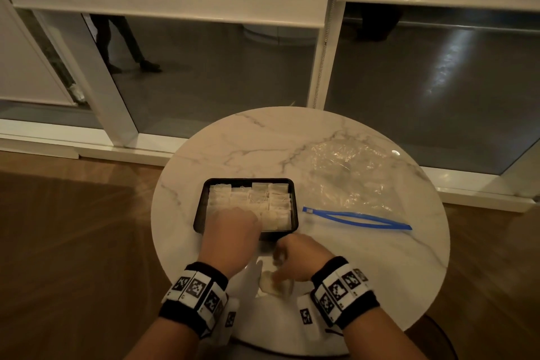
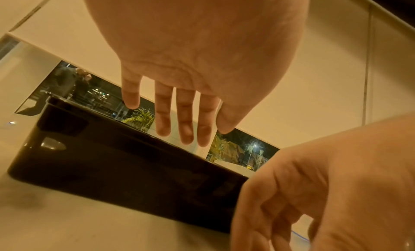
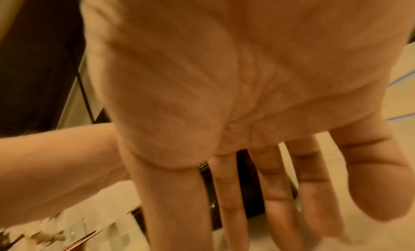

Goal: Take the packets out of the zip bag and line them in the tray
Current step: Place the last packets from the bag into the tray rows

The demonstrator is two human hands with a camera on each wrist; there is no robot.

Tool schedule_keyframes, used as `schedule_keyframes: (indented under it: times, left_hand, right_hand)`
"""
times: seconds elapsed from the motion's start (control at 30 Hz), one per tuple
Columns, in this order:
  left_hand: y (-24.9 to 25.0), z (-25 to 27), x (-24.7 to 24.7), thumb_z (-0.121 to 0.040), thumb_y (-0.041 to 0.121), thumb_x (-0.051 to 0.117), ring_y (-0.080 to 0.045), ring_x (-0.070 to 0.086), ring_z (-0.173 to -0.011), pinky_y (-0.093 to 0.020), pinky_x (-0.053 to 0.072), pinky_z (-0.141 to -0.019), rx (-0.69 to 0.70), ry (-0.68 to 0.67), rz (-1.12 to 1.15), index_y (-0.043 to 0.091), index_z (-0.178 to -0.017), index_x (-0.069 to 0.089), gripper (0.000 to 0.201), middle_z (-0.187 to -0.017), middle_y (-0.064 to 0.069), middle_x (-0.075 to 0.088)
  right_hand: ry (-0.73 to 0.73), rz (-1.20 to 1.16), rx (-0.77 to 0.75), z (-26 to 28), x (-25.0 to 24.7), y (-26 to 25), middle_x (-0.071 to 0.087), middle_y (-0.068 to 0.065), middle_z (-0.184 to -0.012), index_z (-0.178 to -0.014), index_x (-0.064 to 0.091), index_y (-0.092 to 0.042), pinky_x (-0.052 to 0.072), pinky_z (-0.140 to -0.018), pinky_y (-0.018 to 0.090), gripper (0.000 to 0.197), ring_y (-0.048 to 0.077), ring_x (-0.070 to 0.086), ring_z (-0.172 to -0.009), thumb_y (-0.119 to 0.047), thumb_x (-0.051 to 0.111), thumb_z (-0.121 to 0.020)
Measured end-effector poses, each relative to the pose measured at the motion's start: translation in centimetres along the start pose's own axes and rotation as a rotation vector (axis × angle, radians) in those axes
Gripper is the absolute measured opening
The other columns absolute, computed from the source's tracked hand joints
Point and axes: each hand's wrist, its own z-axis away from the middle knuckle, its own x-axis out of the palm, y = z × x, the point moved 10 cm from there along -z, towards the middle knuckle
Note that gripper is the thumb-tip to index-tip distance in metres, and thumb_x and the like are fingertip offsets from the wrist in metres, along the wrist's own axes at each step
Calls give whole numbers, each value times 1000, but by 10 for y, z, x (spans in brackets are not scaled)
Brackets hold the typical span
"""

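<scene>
Tray nearly full, bag emptied

Left hand (image 1: 230,235), fingers straight, reaches over the black rectangular plastic tray (image 1: 199,207) of lined white packets (image 1: 248,202); right hand (image 1: 295,254), fingers loose, nears one packet (image 1: 276,285) left on the worktop (image 1: 380,266); clear blue-zip bag (image 1: 350,181) lies flat far right.

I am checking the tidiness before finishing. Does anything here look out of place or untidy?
Mostly tidy. The packets lie in rows inside the black tray. The zip bag lies crumpled on the table, its blue zip gaping open. Something pale lies outside the tray, under the right hand; it is too blurred to identify.
</scene>
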Motion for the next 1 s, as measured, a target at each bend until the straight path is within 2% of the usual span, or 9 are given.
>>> schedule_keyframes:
  times: [0.13,0.27,0.43,0.5,0.6,0.7,0.77,0.87,1.0]
  left_hand:
    - [3,4,-4,-101,45,42,-9,55,-104,-34,36,-98,0,4,34,35,-107,67,28,-106,16,64]
    - [1,6,-1,-100,46,43,-10,54,-105,-36,37,-99,-13,-9,47,35,-106,68,27,-107,17,64]
    - [3,6,-4,-99,44,45,-10,55,-103,-35,38,-98,-2,-8,90,35,-106,68,26,-105,17,65]
    - [1,6,-3,-99,43,47,-10,56,-101,-34,42,-95,-2,-11,143,34,-104,69,24,-102,16,65]
    - [-3,3,0,-100,41,51,-8,60,-96,-36,51,-89,-22,-28,368,29,-100,72,24,-95,15,66]
    - [9,5,0,-103,38,53,-8,67,-96,-37,55,-92,-16,-113,771,27,-103,75,25,-96,9,74]
    - [24,9,-4,-103,35,52,-9,68,-104,-33,53,-97,17,-181,956,24,-110,75,26,-105,6,76]
    - [32,8,-11,-103,31,54,-16,69,-107,-34,53,-97,55,-176,1023,21,-111,75,24,-107,1,76]
    - [28,4,-11,-101,21,59,-18,71,-100,-36,57,-92,18,-163,1082,17,-107,76,18,-102,-2,77]
  right_hand:
    - [13,86,-80,-2,17,-20,61,0,-117,-113,67,-29,53,-90,34,40,19,59,-106,-36,79,-75]
    - [26,78,-103,-3,23,-26,64,1,-114,-110,70,-28,54,-90,36,33,20,62,-103,-29,79,-77]
    - [-10,62,-113,-3,24,-22,67,3,-109,-107,70,-20,56,-83,34,24,21,66,-95,-23,74,-83]
    - [-16,27,-133,1,17,-22,68,1,-106,-107,72,-19,55,-81,30,21,17,65,-91,-25,72,-86]
    - [18,-110,-210,13,-9,-27,68,-7,-93,-101,74,-19,50,-75,22,15,9,64,-83,-29,72,-89]
    - [152,-365,-304,27,-52,-33,73,-4,-81,-87,76,-19,56,-75,26,8,9,68,-77,-26,73,-88]
    - [249,-514,-351,36,-76,-34,75,-4,-82,-89,78,-21,59,-79,29,7,8,70,-80,-25,73,-89]
    - [355,-604,-376,43,-95,-32,76,-7,-84,-93,79,-24,59,-80,30,10,7,71,-83,-31,73,-88]
    - [395,-623,-372,45,-101,-24,74,-8,-80,-88,78,-24,55,-74,24,5,3,69,-77,-24,73,-89]
